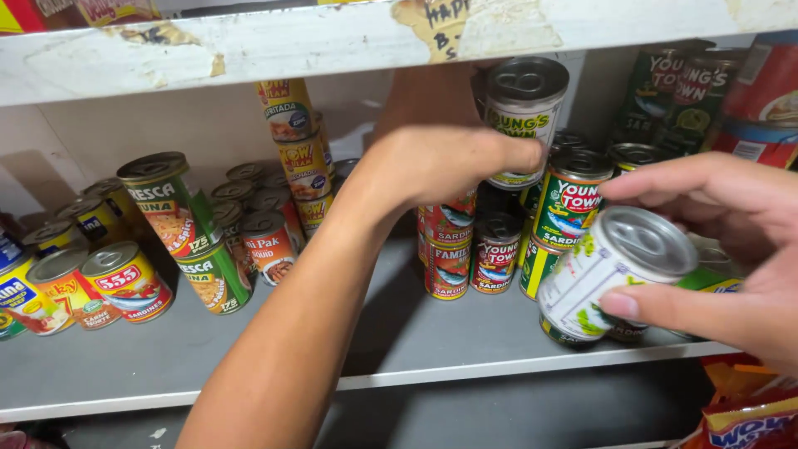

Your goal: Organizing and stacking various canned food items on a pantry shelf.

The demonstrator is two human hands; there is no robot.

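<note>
My left hand (440, 166) reaches into the shelf and grips a white-and-green tin can (524, 116) that stands on top of a stack of sardine cans (495, 249). My right hand (731, 249) is at the right edge, holding a second white-and-green can (611, 278) tilted on its side, its pull-tab lid facing up and to the right, just in front of the shelf's front edge. Thumb and fingers wrap around that can's lid end.
The grey shelf (399, 333) carries many tins: green tuna cans (187, 229) stacked at the left, red sardine cans (125, 278), a yellow stack (299, 150) at the back. A peeling white shelf board (332, 41) hangs overhead. Snack bags (740, 416) lie at the lower right.
</note>
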